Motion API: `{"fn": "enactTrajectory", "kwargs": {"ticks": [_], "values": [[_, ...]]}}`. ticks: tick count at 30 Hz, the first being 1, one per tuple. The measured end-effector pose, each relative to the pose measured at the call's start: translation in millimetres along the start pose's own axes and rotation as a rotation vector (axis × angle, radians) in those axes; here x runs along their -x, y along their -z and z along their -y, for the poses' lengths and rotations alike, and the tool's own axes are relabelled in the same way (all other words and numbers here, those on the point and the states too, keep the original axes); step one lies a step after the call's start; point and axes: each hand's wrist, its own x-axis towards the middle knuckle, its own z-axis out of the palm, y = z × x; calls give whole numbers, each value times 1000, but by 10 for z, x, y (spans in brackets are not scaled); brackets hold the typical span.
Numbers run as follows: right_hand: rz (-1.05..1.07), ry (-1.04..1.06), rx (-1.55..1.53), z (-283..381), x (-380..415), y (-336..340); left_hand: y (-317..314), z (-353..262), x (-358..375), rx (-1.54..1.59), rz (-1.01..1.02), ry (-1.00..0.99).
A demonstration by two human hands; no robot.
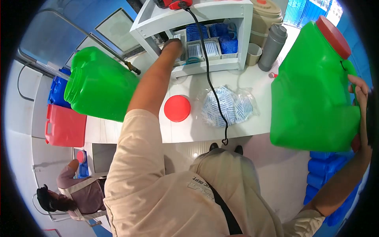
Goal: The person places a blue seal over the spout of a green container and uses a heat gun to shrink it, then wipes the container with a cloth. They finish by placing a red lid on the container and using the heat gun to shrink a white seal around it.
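Note:
My left hand [172, 45] reaches into the white shelf, at the left basket of small packets [177, 37]; its fingers are mostly hidden. At the right edge, my right hand [358, 87] is closed around the handle side of a green water jug [312, 94] with a red cap [333, 37] on it. Another green jug [104, 83] stands on the left of the counter, its threaded mouth uncovered. Between the jugs, a loose red cap [177, 108] lies beside a clear plastic bag [229, 106] of blue-and-white printed packets.
A black cord [209, 75] hangs in front of the shelf [244, 35]. A grey tumbler [272, 47] and a beige cup [253, 53] stand right of it. Left are a hose nozzle [133, 68], a pink jug [66, 126] and a co-worker [81, 193]. Blue jugs [321, 173] sit lower right.

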Motion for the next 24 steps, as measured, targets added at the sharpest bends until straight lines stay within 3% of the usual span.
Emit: {"fn": "enactTrajectory", "kwargs": {"ticks": [2, 4, 5, 7, 8, 10, 13, 18, 21, 22, 24], "values": [[-24, 29, 61, 27, 53, -7, -45, 32, 40, 27, -37, 18], [36, -201, -294, 391, 106, 30, -64, 22, 120, 67, -223, -140], [52, -286, -407, 473, 110, 71, -26, -67, 257, 70, -209, -151], [137, -147, -250, 494, 31, 196, 35, -255, 725, 517, -334, -456], [141, -148, -245, 525, 47, 193, -68, -305, 881, 522, -330, -456], [111, -147, -246, 603, 61, 171, -278, -313, 1180, 511, -65, -673], [143, 15, -195, 588, 53, 187, -500, -184, 1423, 553, 141, -629], [114, -25, -153, 572, 27, 168, -736, -253, 1617, 837, 224, -453], [101, -59, -113, 672, 50, 151, -940, -460, 1698, 718, 15, -721], [82, -78, -101, 701, 59, 138, -904, -536, 1723, 721, 14, -714], [92, -58, -87, 722, 78, 150, -840, -644, 1760, 760, 235, -510]]}}
